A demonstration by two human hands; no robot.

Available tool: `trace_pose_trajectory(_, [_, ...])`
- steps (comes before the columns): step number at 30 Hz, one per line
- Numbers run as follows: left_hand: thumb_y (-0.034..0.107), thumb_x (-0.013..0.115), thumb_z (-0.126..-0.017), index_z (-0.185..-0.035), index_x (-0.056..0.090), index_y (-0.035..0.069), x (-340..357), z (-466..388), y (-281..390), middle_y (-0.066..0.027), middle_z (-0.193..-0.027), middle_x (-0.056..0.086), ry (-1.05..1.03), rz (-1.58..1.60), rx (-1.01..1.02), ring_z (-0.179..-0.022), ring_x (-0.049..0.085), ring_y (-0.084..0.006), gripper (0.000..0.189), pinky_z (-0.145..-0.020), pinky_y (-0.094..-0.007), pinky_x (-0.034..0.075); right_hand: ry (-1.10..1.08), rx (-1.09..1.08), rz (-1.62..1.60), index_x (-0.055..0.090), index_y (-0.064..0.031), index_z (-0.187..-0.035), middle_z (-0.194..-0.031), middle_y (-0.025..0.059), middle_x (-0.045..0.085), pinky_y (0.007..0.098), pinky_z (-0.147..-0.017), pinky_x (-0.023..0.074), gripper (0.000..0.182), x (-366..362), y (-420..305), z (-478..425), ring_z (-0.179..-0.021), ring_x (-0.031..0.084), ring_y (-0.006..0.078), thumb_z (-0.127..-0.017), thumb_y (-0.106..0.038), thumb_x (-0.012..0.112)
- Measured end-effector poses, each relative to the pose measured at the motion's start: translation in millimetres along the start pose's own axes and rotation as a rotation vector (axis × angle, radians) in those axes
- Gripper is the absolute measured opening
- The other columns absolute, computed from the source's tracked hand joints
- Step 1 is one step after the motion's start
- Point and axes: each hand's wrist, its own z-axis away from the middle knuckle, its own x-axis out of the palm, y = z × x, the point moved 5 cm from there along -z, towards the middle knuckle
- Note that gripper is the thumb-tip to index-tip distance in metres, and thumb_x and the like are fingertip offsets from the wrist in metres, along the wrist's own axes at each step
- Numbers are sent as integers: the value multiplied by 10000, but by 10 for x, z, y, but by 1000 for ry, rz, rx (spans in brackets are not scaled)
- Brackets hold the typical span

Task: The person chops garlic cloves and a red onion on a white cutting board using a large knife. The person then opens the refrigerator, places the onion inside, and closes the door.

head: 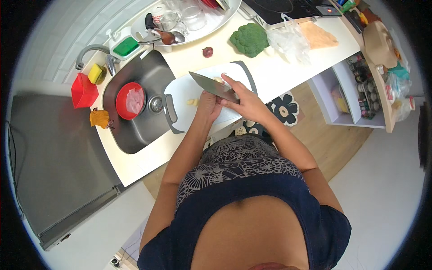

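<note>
A kitchen knife [214,87] with a broad steel blade is in my right hand [249,101], over the white cutting board [182,86]. The blade points to the upper left, its flat side towards me, and the handle is hidden by the hand. My left hand [208,105] is curled beneath the blade at its lower edge; whether it holds something is hidden. Small pale peeled pieces, which look like garlic cloves [192,102], lie on the board left of that hand. Another pale piece [218,80] shows just behind the blade.
Left of the board, a red bowl [118,104] with raw pale-pink meat [134,101] stands in the steel sink [135,136]. Behind the board are a red onion [208,52], broccoli [249,39], a plastic bag [290,42] and a dish rack [216,25] with glassware.
</note>
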Motion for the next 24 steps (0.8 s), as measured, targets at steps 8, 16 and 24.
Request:
trace_pose_trajectory(8, [1,569,-824,-978,616,13,64,131,283,-73,-928,661,87,-749,314,-821,617,-141,162,-720,-259,483,-84,78,150,298,-236,-1432,-1192,116,517,363,-836,464,684,-161,-27,57,-996,561,267,-847,-384,621])
trace_pose_trajectory(16, [-1,589,-777,-859,627,17,325,304,435,-79,-852,664,48,-1101,649,-786,613,-130,93,-689,-259,476,-88,49,277,346,-215,-1393,-1161,106,521,368,-807,480,667,-180,-125,65,-957,589,277,-825,-416,633])
trace_pose_trajectory(24, [-16,615,-740,-851,632,16,409,408,415,-91,-829,669,170,-1181,609,-757,629,-139,117,-664,-278,487,61,20,286,421,-181,-1292,-1147,104,523,406,-758,502,625,-161,-147,81,-839,628,291,-799,-510,618])
